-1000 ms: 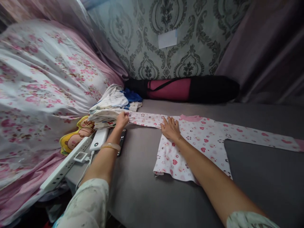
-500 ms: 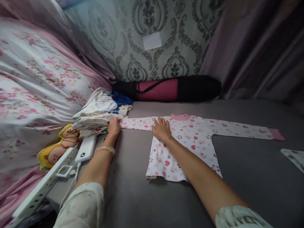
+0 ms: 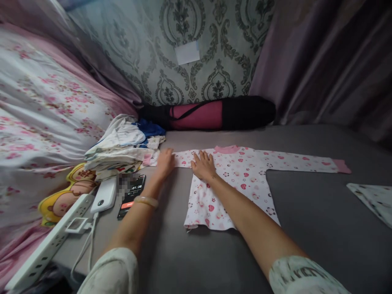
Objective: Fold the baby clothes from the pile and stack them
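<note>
A white long-sleeved top [image 3: 229, 192] with pink hearts and a pink collar lies spread on the grey surface, both sleeves stretched sideways. My left hand [image 3: 165, 163] is on the left sleeve, between its pink cuff and the shoulder; its fingers are blurred, and I cannot tell whether they grip the fabric. Resting on the shoulder area beside that sleeve, my right hand [image 3: 203, 165] lies flat with its fingers spread. The left cuff [image 3: 147, 159] touches the pile of folded clothes [image 3: 119, 151].
A phone [image 3: 131, 196], a white power bank [image 3: 104, 194], a power strip [image 3: 50, 241] and a yellow cartoon cushion [image 3: 69, 196] lie at the left. A black and pink bag [image 3: 196, 115] lies along the wall. Another patterned cloth [image 3: 372, 200] is at the right edge.
My left hand has moved right along the sleeve, away from the cuff, and the phone now shows. My right hand stays on the top. The view has shifted slightly.
</note>
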### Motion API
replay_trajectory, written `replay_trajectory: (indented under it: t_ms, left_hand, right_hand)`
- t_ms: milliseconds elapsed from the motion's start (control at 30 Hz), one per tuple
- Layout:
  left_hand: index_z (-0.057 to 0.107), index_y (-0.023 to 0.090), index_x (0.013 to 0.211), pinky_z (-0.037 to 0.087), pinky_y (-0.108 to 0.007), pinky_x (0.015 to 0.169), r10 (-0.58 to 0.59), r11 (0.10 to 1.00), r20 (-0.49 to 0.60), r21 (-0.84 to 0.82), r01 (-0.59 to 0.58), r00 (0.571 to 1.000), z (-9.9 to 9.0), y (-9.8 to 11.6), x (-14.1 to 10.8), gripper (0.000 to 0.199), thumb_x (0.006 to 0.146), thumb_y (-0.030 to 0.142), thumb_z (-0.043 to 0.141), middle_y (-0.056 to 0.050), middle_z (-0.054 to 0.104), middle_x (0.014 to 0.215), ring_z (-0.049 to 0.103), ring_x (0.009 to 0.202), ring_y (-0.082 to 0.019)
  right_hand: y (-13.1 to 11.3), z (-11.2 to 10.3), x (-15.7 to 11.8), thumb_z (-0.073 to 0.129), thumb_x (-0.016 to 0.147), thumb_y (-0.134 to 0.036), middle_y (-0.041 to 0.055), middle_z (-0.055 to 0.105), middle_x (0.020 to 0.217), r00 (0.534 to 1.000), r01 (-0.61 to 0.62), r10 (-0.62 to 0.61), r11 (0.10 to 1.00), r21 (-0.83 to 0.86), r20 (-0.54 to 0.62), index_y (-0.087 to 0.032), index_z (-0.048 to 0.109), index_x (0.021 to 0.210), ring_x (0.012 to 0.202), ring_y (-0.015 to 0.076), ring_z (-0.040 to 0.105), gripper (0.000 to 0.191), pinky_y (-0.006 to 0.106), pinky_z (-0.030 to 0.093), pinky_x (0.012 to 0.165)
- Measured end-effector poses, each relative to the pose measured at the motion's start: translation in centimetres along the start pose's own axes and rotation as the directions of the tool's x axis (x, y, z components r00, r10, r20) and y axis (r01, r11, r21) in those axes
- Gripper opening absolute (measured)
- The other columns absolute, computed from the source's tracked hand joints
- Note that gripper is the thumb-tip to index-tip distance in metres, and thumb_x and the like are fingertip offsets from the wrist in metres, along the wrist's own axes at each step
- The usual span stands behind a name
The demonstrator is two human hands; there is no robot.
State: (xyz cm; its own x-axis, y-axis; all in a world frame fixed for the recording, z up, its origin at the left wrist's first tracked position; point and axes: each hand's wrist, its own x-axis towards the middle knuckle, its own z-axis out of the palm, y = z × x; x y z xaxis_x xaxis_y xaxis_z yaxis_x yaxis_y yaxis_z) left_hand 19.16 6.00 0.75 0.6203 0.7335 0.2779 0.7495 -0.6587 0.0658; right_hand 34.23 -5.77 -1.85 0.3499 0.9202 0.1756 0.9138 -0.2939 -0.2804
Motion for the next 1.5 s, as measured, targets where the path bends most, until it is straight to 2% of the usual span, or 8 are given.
replay_trajectory:
  t_ms: [67,200,467,700,933,1033,1233,1500]
  left_hand:
    - [0.047,0.011,0.132,0.032,-0.042,0.109,0.151,0.984,0.068,-0.109,-0.143,0.986,1.5,2.8,0.1,0.044,0.095,0.027,0.031,-0.017,0.049,0.141,0.042,0.132,-0.026]
    - [0.042,0.013,0.141,0.025,-0.046,0.114,0.134,0.978,0.171,-0.183,-0.102,0.976,3.7,5.6,0.0,0.051,0.099,0.033,0.020,-0.014,0.041,0.149,0.032,0.141,-0.025]
    - [0.035,0.015,0.146,0.020,-0.051,0.115,-0.075,0.994,0.233,-0.060,0.091,0.970,2.9,1.5,-0.5,0.054,0.099,0.038,0.023,-0.016,0.030,0.155,0.025,0.144,-0.030]
    - [0.041,0.017,0.142,0.022,-0.054,0.111,-0.200,0.979,0.145,-0.004,0.202,0.969,3.4,-1.3,-0.1,0.053,0.098,0.040,0.024,-0.017,0.038,0.150,0.031,0.140,-0.032]
    - [0.058,0.010,0.116,0.035,-0.046,0.100,-0.161,0.986,-0.117,0.031,0.166,0.980,2.7,-0.3,-0.9,0.044,0.096,0.040,0.032,-0.023,0.049,0.131,0.044,0.123,-0.034]
    - [0.059,0.011,0.107,0.039,-0.043,0.094,-0.151,0.986,-0.131,0.048,0.159,0.980,2.1,0.2,-1.3,0.043,0.097,0.038,0.027,-0.021,0.056,0.114,0.050,0.112,-0.032]
    - [0.052,0.008,0.117,0.041,-0.035,0.089,-0.113,0.993,0.004,0.043,0.113,0.994,1.4,0.2,-2.0,0.036,0.094,0.030,0.035,-0.019,0.062,0.109,0.057,0.105,-0.028]
    - [0.059,0.014,0.105,0.045,-0.032,0.082,-0.031,0.988,0.152,-0.146,0.054,0.988,-1.2,1.3,-6.3,0.031,0.085,0.033,0.045,-0.012,0.066,0.098,0.060,0.093,-0.024]
  right_hand:
    - [0.1,0.0,0.0,0.029,0.096,-0.042,0.0128,0.031,0.154,1.000,0.008,-0.008,1.000,-0.007,-0.007,-0.019,0.037,0.147,0.141,0.0297,0.023,0.056,0.048,0.011,0.113]
    - [0.1,0.1,0.1,0.027,0.097,-0.038,0.0123,0.032,0.154,1.000,0.024,-0.024,1.000,-0.018,-0.010,-0.020,0.038,0.147,0.141,0.0291,0.024,0.054,0.048,0.012,0.113]
    - [0.0,0.3,0.3,0.029,0.096,-0.040,0.0132,0.032,0.154,1.000,0.018,-0.018,1.000,-0.025,-0.006,-0.019,0.038,0.147,0.141,0.0301,0.024,0.056,0.050,0.011,0.112]
    - [0.0,0.2,0.3,0.029,0.096,-0.041,0.0125,0.031,0.155,1.000,0.011,-0.010,1.000,-0.022,0.006,-0.019,0.038,0.147,0.142,0.0299,0.023,0.056,0.049,0.010,0.113]
    - [0.0,-0.3,0.1,0.030,0.097,-0.043,0.0128,0.030,0.155,1.000,0.015,-0.016,0.999,0.038,0.016,-0.019,0.039,0.146,0.143,0.0290,0.021,0.055,0.049,0.010,0.114]
    - [0.5,-1.4,0.4,0.032,0.097,-0.046,0.0101,0.031,0.155,0.993,0.006,-0.025,0.988,0.157,0.116,-0.020,0.038,0.146,0.144,0.0262,0.021,0.056,0.048,0.010,0.116]
    - [4.9,-4.9,-1.4,0.042,0.094,-0.032,0.0110,0.046,0.146,0.991,-0.067,-0.007,0.842,0.536,0.134,-0.015,0.041,0.143,0.125,0.0173,0.051,0.052,0.029,0.039,0.103]
    - [14.4,-9.3,-11.1,0.048,0.088,-0.020,0.0095,0.069,0.115,0.988,-0.132,0.150,0.715,0.686,0.035,-0.017,0.062,0.118,0.105,0.0194,0.064,0.034,0.036,0.050,0.094]
